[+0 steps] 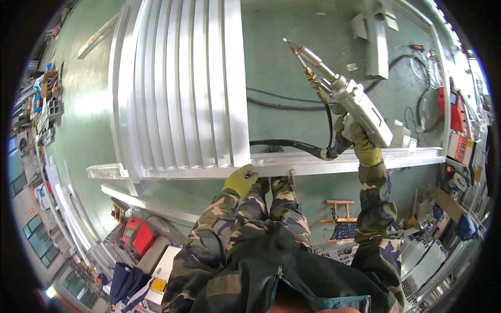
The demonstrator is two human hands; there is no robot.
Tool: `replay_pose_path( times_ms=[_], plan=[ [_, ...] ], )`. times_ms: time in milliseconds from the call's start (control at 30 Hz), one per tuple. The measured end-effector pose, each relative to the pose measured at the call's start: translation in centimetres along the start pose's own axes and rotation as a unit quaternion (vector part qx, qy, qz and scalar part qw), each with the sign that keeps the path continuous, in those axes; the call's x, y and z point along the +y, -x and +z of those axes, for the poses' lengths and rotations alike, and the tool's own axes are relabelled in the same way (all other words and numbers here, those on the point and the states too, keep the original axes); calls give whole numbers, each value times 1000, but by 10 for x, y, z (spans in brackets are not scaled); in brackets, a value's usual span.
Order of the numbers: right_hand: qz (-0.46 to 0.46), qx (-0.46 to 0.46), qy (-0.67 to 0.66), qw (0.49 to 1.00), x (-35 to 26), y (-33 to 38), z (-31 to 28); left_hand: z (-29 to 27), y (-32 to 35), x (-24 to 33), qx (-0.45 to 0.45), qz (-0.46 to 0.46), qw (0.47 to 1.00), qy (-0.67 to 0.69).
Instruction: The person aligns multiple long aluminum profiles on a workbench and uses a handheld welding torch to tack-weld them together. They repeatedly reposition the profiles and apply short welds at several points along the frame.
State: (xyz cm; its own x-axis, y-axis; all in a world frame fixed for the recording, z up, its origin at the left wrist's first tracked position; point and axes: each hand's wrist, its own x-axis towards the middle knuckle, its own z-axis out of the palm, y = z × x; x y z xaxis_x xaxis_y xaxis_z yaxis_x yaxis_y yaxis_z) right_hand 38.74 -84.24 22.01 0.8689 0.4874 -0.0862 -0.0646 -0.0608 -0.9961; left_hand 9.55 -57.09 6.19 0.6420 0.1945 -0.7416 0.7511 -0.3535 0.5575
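In my gloved right hand (365, 143) is a silver handheld welding gun (362, 107), raised above the frame. Its narrow nozzle and brass wire feed point up and to the left, touching nothing. A thick black cable (292, 143) runs from the gun toward the left. My left hand (240, 180), in a yellow-green glove, is curled over the near metal bar (308, 168), close to the right end of the slats; its underside is hidden. Several long silver metal slats (180, 83) lie side by side across this bar, reaching away from me.
Right of the slats, green floor shows inside the frame, with black hoses and a metal box section (377, 47). A red machine (457, 110) stands at the far right, another red machine (138, 233) at lower left. A small wooden stool (343, 221) sits near my right forearm.
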Motion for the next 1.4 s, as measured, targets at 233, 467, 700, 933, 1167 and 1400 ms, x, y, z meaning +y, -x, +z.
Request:
replay_pose_path(
  times_ms=[233,467,700,933,1167,1400],
  plan=[
    [-62,70,-97,991,-79,32,-7,23,-1,53,-76,60,995,-29],
    [-78,76,-95,990,-83,27,-55,27,18,55,-31,50,998,-39],
    [-60,102,-64,991,-79,-14,-240,60,50,4,146,8,988,56],
    [-65,216,182,957,-168,20,-474,121,75,-7,177,-67,977,95],
    [-26,240,473,847,-235,143,-560,150,50,98,116,-14,990,77],
    [-58,112,474,871,-186,176,-466,170,57,108,108,34,988,104]
  ],
)
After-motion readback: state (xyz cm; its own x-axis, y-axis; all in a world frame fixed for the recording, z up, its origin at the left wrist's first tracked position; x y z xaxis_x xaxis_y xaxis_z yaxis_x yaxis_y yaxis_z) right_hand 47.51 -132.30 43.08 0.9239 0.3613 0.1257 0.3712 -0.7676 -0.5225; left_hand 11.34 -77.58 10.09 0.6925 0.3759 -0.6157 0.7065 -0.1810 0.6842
